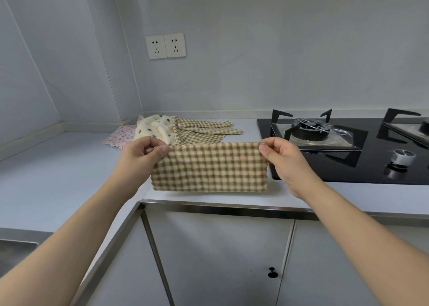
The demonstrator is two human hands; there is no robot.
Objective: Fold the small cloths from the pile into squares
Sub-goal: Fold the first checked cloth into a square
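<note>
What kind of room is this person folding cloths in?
Most likely a home kitchen: a gas stove is set into the counter, with cupboard doors below and wall sockets above.

A checked cloth (210,167), folded over into a long strip, is held up by its top corners, pinched by the left hand (141,153) and the right hand (282,158) just above the countertop (58,180). The pile (171,130) is seen behind it in the corner, next to a black gas hob (348,148).

place: home kitchen | evidence: gas hob (325,131) set into the worktop (58,171) | cupboard doors (220,259) below hob | wall sockets (165,46) above-left of hob
</note>
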